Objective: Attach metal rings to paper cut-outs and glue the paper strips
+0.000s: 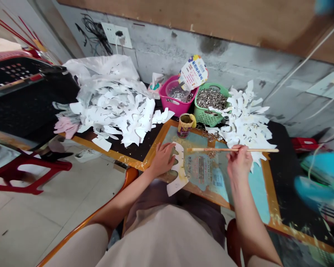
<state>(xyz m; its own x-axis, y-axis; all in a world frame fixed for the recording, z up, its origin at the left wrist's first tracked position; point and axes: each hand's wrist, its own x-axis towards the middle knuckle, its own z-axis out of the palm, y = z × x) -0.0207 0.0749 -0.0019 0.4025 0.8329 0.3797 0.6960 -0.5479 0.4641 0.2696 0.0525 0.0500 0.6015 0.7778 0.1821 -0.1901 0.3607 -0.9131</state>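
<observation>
Pinch on one side, press on the other

On my feed the right hand (239, 161) pinches a thin wooden stick (228, 150) level over the painted board (156, 146); the left hand (161, 160), fingers spread, presses against a scalloped white paper strip (179, 167) on that board; a green basket (208, 116) of metal rings (211, 98) sits beyond

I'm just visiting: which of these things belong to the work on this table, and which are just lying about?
Part of the work: left hand on a scalloped paper strip; right hand holding a wooden stick; smeared can; green basket of metal rings; cut paper pile.
Just lying about: wall socket, tangled cables, red stool.
</observation>
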